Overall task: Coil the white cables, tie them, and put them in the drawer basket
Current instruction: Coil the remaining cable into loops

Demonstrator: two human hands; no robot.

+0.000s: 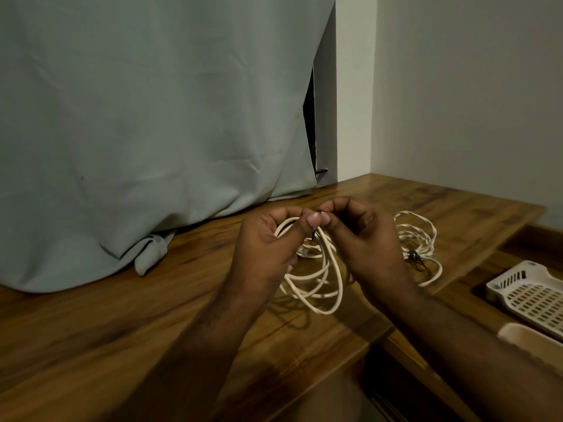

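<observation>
A white cable coil hangs in several loops above the wooden table. My left hand grips the top of the coil. My right hand meets it there, its fingertips pinched on a small dark tie at the top of the coil. A second white cable, twisted and bunched with a dark tie on it, lies on the table just right of my right hand. The white slotted drawer basket sits low at the right, in an open drawer.
A grey-green curtain hangs down onto the back left of the table. A pale wall closes the right side. The table's right edge steps down to the drawer. A beige container rim shows beside the basket.
</observation>
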